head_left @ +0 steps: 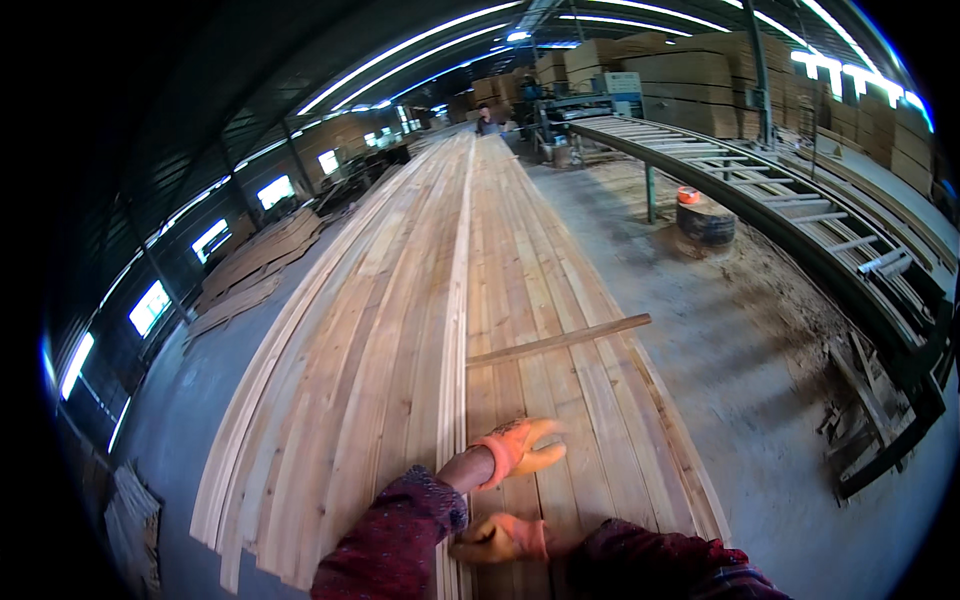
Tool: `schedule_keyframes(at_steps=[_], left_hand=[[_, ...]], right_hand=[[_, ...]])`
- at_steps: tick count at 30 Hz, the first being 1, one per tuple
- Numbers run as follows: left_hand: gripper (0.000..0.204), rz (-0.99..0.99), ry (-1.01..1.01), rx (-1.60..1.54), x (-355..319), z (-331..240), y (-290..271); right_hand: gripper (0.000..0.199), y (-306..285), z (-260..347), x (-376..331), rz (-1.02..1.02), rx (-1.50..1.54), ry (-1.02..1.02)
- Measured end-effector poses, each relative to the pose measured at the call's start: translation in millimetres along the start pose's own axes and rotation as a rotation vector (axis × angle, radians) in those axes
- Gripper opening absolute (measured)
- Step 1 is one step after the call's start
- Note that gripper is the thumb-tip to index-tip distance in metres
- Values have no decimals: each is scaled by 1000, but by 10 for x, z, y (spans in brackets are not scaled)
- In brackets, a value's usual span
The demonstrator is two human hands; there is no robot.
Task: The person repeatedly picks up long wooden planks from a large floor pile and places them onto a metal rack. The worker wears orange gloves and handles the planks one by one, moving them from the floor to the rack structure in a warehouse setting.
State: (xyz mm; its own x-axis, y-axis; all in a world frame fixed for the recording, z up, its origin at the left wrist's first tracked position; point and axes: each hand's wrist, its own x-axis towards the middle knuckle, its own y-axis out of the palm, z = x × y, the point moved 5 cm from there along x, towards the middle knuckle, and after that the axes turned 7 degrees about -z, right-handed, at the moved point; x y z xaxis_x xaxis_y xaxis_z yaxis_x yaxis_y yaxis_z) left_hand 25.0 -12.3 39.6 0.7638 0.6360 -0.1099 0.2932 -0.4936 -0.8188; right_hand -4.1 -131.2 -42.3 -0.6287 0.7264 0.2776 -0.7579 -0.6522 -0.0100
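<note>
Long pale planks (pixel 400 290) lie side by side in a wide layer that runs away from me. A raised narrow board (pixel 456 330) runs lengthwise down the middle. My left hand (pixel 520 448), in an orange glove, reaches across to the right of that board, thumb and fingers apart and slightly blurred, holding nothing. Closer to me, my right hand (pixel 500 540), gloved alike, points left with curled fingers at the narrow board's near end. Its fingertips are partly hidden. A loose wooden stick (pixel 560 340) lies crosswise over the right-hand planks, beyond my hands.
A roller conveyor (pixel 760 180) stands at the right, with a dark drum (pixel 706 222) beside it bearing an orange item (pixel 688 195). Another person (pixel 486 122) is at the planks' far end. Stacked boards (pixel 680 85) rise behind; scrap wood (pixel 868 395) lies at right.
</note>
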Motion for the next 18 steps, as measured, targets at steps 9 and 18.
schedule_keyframes(at_steps=[9, 18], left_hand=[[66, -509, 65, 544, -2744, -623, -807], [73, -767, -735, 736, -4199, 574, -778]], right_hand=[[38, 3, -66, -19, -99, -82, 155], [35, 87, 81, 21, -154, -142, 222]])
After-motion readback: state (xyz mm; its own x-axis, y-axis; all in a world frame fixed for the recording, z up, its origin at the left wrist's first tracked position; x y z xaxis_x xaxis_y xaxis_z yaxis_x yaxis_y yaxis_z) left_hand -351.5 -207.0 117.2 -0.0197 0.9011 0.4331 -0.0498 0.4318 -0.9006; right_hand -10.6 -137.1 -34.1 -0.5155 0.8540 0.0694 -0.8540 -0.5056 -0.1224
